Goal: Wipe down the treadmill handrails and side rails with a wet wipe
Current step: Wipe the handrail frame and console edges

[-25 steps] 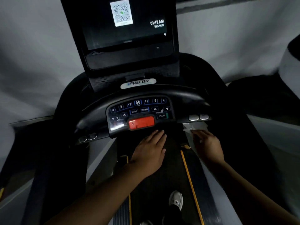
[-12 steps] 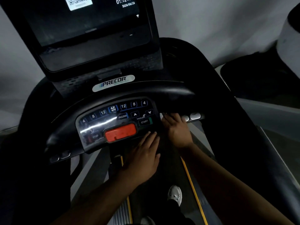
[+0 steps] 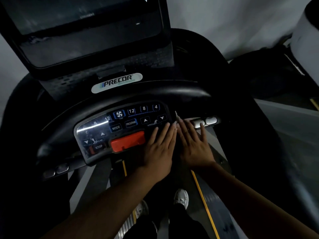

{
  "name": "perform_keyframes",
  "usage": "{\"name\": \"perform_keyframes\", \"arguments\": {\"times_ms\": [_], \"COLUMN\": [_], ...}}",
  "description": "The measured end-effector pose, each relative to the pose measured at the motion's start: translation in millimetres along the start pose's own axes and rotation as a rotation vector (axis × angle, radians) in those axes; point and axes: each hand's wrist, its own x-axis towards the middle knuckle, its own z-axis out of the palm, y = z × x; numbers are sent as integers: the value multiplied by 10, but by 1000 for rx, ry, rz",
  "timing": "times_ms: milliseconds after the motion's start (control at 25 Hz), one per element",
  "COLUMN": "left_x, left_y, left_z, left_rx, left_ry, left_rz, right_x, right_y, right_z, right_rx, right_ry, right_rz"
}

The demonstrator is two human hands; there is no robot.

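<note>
Wet wipe (image 3: 176, 115) peeks out under the flat right hand (image 3: 194, 145); flat left hand (image 3: 160, 150) just beside.

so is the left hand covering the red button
No, the red button shows whole, and the left hand lies flat with straight fingers just to its right.

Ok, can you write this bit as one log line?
left hand: flat on panel | right hand: flat beside it | wipe: peeks out at fingertips
</note>
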Motion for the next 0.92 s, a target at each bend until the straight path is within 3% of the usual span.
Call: {"name": "perform_keyframes", "arguments": {"times_ms": [200,400,640,840,920], "left_x": [-13,7,90,151,180], "left_y": [-90,-28,88,193,210], "left_z": [107,121,82,39,19], "left_rx": [11,23,49,81,94], "left_ry": [21,16,-2,-10,-28], "left_rz": [18,-4,2,6,9], "right_x": [-86,-4,-264,-34,-106], "right_y": [288,59,667,147,333], "right_z": [0,22,115,74,86], "right_rx": [-34,73,90,197,172], "right_ry": [26,42,-33,29,15], "right_rz": [103,-50,292,33,84]}}
